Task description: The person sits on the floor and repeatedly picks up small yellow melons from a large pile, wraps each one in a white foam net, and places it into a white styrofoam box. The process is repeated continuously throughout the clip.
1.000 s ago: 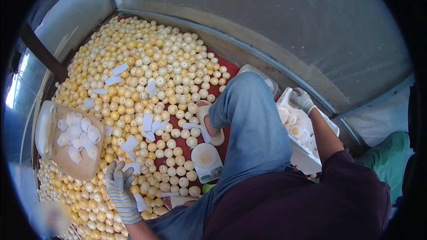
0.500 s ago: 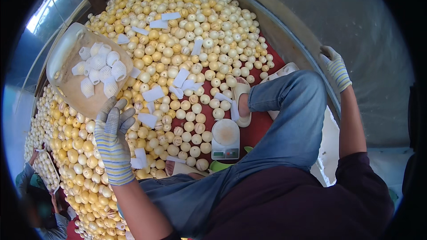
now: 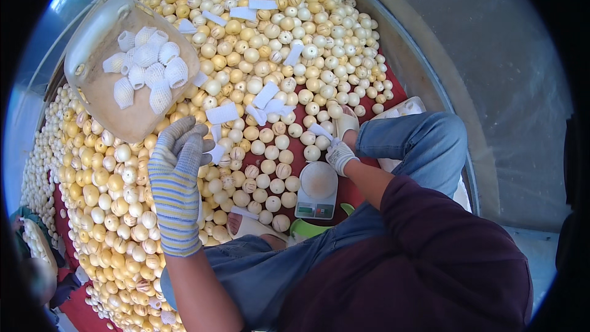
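Observation:
My left hand (image 3: 178, 175), in a striped knit glove, is held up over the fruit, its fingers bent and apart with nothing seen in them. My right hand (image 3: 342, 156), gloved too, has come down beside my foot, its fingers closed at the end of a white foam sleeve that they mostly cover. Another flat foam sleeve (image 3: 319, 131) lies against those fingertips. Round pale-yellow fruits (image 3: 276, 169), some with purple stripes, lie just left of it. At the upper left, a tan plastic basin (image 3: 104, 107) holds several fruits in white foam nets (image 3: 146, 55).
A white kitchen scale (image 3: 318, 182) stands between my legs, a green bowl (image 3: 302, 229) just behind it. Loose foam sleeves (image 3: 222, 113) lie scattered over the big fruit heap. Red cloth (image 3: 393, 89) shows underneath. A low curved wall (image 3: 424, 61) runs along the right.
My right hand has swung from the far right down to the foam sleeves near my foot. My left hand stays raised with bent fingers. The view has shifted slightly.

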`<state>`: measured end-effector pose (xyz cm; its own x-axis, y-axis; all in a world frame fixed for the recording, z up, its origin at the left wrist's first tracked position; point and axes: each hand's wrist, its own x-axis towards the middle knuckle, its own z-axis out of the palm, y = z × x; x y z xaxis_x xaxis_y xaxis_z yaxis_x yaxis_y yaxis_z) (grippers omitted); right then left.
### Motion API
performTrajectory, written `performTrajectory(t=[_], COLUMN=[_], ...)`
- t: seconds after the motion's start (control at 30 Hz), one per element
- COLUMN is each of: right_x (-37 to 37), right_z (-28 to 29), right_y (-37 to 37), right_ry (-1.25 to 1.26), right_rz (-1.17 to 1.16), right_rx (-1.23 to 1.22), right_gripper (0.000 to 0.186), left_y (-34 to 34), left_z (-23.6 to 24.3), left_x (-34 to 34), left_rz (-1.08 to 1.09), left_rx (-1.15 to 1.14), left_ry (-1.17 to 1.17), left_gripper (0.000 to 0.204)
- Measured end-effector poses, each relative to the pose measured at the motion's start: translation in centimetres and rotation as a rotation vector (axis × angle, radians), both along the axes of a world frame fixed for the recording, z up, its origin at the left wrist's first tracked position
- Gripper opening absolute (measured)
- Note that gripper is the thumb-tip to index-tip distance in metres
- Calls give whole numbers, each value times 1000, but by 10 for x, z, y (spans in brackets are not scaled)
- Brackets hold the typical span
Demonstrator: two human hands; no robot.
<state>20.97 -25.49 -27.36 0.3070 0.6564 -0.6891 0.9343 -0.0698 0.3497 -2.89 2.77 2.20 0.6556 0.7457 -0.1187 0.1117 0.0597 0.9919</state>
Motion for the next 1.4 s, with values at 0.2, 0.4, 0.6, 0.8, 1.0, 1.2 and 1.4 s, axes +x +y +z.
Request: performTrajectory(t=[0.2,0.4,0.6,0.8,1.0,1.2,1.4], right_x=[82,28,-36,-56,-61,-61,-7], right_z=[35,204,225,214,191,185,90], right_y=[43,123,127,117,116,121,120], right_ry=[312,1493,1456,1157,1295,1309,934], right_rz=[-905,-1244,-1008,-772,-739,-734,-766], right_rx=[903,1241,1233,1154,1186,876,711], right_gripper=[29,39,34,33,25,31,41], left_y=[8,8,-14,-26,-34,-26,-19], left_z=[-14,-44,-61,-49,-33,-57,-62], left_x=[11,27,35,33,34,31,44], left_rz=[-40,-86,-112,-167,-321,-282,-225], left_rx=[-68,-111,-146,-226,-458,-374,-189], left_ry=[26,69,30,62,-142,46,280], left_gripper=[45,48,54,62,65,39,26])
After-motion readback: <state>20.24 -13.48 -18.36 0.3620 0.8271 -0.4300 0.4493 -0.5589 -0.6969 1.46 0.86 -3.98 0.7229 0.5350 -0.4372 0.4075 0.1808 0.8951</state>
